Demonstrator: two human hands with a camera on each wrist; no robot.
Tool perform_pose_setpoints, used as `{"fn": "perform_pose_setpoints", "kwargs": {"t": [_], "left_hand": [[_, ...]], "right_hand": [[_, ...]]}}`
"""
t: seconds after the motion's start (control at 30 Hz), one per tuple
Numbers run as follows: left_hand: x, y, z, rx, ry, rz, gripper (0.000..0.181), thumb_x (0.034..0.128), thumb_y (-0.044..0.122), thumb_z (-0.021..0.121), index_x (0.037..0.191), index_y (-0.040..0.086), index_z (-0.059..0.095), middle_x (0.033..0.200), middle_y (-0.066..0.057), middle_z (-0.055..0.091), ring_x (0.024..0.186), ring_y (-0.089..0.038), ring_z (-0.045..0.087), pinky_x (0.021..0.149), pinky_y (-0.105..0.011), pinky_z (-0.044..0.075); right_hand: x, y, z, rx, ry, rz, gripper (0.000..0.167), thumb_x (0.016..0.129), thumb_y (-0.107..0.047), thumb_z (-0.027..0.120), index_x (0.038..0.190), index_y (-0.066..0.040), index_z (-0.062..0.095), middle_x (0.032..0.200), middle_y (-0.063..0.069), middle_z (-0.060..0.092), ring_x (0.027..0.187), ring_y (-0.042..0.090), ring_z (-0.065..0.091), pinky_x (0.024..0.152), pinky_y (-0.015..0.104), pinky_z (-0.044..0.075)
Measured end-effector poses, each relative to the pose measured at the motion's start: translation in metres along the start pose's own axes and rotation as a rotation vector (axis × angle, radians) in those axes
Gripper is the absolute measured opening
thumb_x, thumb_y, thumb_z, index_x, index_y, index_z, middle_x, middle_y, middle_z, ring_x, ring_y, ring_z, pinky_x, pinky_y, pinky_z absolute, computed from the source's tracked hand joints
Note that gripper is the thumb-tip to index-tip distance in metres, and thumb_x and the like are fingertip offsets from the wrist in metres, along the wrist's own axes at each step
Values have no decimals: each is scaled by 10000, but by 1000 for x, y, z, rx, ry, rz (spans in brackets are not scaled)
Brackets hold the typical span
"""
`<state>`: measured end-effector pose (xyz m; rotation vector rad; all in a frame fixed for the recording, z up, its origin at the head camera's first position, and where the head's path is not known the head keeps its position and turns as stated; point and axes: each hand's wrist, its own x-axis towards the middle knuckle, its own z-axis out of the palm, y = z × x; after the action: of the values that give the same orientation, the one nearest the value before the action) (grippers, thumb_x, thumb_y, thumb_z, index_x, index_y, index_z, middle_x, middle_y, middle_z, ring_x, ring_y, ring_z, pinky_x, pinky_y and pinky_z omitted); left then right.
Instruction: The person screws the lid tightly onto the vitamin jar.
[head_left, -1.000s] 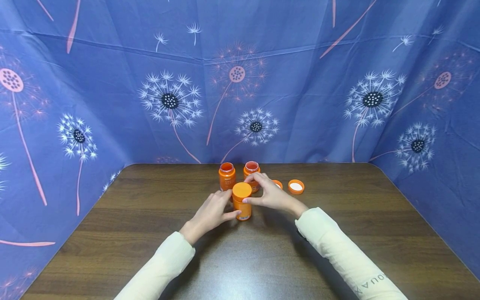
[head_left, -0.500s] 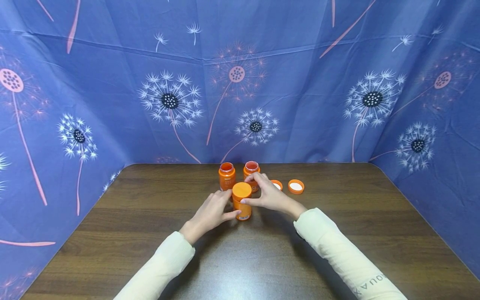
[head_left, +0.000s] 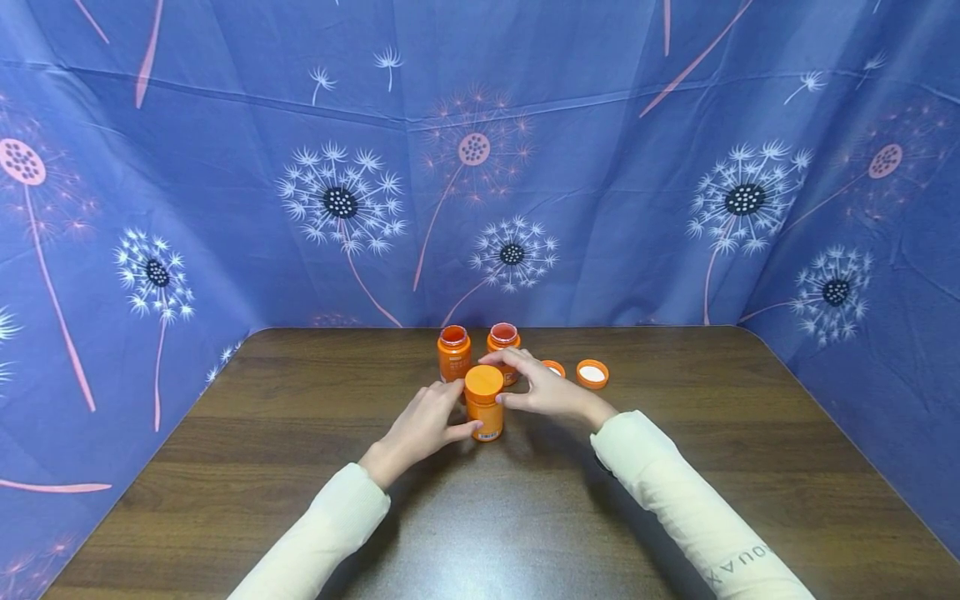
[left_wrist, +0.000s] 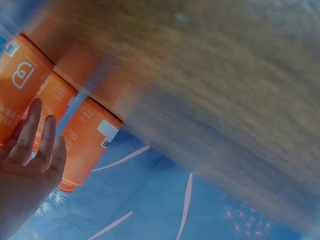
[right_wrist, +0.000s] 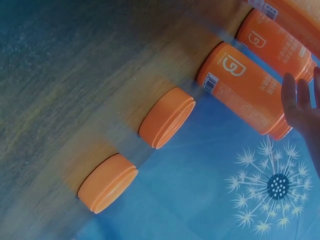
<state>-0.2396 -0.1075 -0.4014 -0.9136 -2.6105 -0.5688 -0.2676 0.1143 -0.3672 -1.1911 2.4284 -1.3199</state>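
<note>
On the counter (head_left: pixel 247 433), two jars (head_left: pixel 455 360) stood open; my left fingers (left_wrist: pixel 47 137) clasped the third jar (head_left: pixel 487 415), right fingers (head_left: pixel 510 356) at its unremoved lid (head_left: pixel 483 381), grip unclear.

Blue dandelion-print cloth (head_left: pixel 600 125), dk brn wood-grain tbl (head_left: pixel 480 521)

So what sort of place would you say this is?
Probably a curtained-off indoor workspace: blue dandelion-print cloth hangs behind and beside a wooden table, and on it stand orange bottles and two loose lids.
</note>
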Motion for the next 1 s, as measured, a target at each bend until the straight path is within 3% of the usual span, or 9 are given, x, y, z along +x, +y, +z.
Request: {"fn": "perform_pose_setpoints", "kwargs": {"t": [0.3,0.53,0.77,1.0], "left_hand": [[0,-1,0,-10,4,5,401,769,383,705,1025,127,531,889,17,656,784,-156,612,712,-280,486],[0,-2,1,-14,0,-1,393,768,378,706,1017,129,531,884,12,658,779,-162,614,704,-280,484],[0,-1,0,-2,7,20,375,773,359,703,1006,122,529,876,9,655,783,-166,622,694,-280,485],[0,0,0,7,4,21,365,779,370,695,983,119,524,845,-20,659,740,-129,586,667,-271,470]], "right_hand": [[3,2,-2,-85,-5,-48,505,845,-156,631,1315,-100,454,1342,21,471,1244,226,351,963,520,345],[3,6,-2,-144,42,-25,488,812,-243,681,1265,-180,510,1290,-34,514,1229,194,383,993,461,311],[3,6,1,-113,103,-3,443,756,-286,737,1140,-182,542,1152,-24,522,1122,330,422,928,513,351],[4,6,9,-86,161,43,475,719,-281,771,1081,-145,494,1058,25,497,1076,342,419,892,488,406]]}}
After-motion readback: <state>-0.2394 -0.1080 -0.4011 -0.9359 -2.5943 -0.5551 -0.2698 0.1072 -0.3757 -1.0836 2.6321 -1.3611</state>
